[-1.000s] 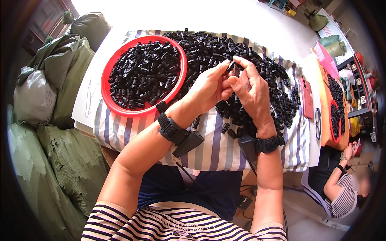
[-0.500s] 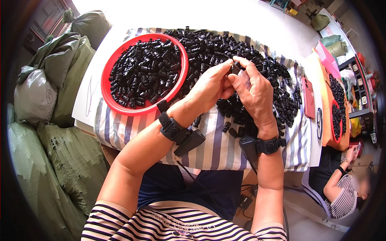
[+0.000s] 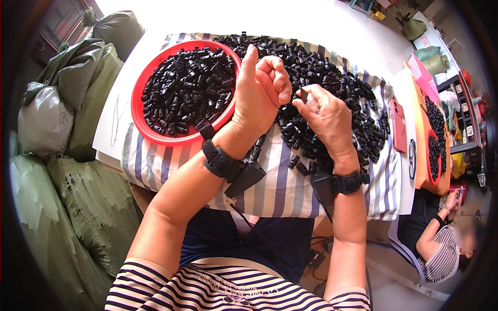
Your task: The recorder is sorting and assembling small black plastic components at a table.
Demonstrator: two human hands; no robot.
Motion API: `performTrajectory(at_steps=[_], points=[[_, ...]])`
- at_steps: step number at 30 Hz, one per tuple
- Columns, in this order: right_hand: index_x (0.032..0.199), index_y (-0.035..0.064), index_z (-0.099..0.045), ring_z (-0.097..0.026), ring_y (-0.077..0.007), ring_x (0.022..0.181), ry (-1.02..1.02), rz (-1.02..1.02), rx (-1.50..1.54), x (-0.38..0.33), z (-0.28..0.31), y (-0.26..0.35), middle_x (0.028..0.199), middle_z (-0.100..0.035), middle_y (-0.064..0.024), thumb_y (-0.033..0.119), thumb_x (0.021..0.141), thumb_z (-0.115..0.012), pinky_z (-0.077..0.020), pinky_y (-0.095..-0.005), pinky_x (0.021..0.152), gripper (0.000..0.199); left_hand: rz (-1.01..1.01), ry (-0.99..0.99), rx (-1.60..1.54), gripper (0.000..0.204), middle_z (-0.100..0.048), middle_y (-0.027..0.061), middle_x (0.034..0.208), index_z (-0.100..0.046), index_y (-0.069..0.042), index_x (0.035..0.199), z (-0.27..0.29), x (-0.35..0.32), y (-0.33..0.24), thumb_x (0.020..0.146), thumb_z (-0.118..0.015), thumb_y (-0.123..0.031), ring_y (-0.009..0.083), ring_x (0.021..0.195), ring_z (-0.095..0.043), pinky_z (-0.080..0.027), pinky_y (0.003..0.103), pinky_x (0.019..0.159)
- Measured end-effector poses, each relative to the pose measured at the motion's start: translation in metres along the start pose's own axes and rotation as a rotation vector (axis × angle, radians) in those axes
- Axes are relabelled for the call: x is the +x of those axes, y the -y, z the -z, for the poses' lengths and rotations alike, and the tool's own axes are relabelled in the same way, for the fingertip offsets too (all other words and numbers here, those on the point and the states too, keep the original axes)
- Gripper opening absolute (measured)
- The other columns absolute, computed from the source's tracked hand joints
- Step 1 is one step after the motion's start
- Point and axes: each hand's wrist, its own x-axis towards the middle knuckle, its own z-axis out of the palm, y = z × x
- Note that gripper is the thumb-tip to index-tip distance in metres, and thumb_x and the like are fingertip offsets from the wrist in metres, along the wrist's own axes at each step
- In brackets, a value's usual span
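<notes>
My left hand (image 3: 262, 88) is raised beside the right rim of a red basin (image 3: 179, 140), thumb up and fingers loosely curled, with nothing visible in it. Small black cylindrical plastic parts fill the basin. Over the near side of a wide heap of similar black parts (image 3: 316, 72), my right hand (image 3: 328, 119) pinches one small black plastic part (image 3: 303, 95) between thumb and fingers. Its far end is partly covered by the fingertips. A few loose parts (image 3: 298, 166) lie on the striped cloth (image 3: 277, 194) in front of the heap.
A pink phone (image 3: 398, 126) lies right of the heap. Green woven sacks (image 3: 93, 217) and a white sack (image 3: 46, 124) crowd the left side. At right, a co-worker (image 3: 441, 251) sits by an orange-covered table (image 3: 423, 155) with more black parts and a pink basket (image 3: 421, 72).
My hands were together over the heap at the small part. My left hand has moved left and turned up toward the basin; my right hand has lowered slightly, still pinching a part.
</notes>
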Motion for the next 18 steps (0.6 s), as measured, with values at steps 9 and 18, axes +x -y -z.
performTrajectory(at_steps=[9, 18], points=[[0.098, 0.0127, -0.063, -0.066, -0.0266, 0.073, -0.099, 0.093, -0.131, 0.002, -0.004, -0.007, 0.082, -0.066, -0.007, 0.028, 0.083, -0.068, -0.0518, -0.0349, 0.061, 0.022, 0.059, -0.077, 0.152, 0.036, -0.041, -0.0006, 0.058, -0.051, -0.011, 0.079, 0.0, 0.003, 0.007, 0.097, -0.044, -0.042, 0.0139, 0.05, -0.041, -0.033, 0.026, 0.048], [0.098, 0.0038, -0.063, -0.042, 0.0007, 0.061, -0.257, -0.023, 0.722, 0.001, -0.001, 0.004, 0.067, -0.054, 0.0073, 0.011, 0.089, -0.066, -0.0372, -0.0163, 0.055, 0.012, 0.332, 0.12, 0.379, 0.027, -0.054, -0.0028, 0.072, -0.056, -0.011, 0.095, -0.016, -0.013, 0.019, 0.099, -0.048, -0.036, 0.0073, 0.055, -0.05, -0.038, 0.02, 0.047]])
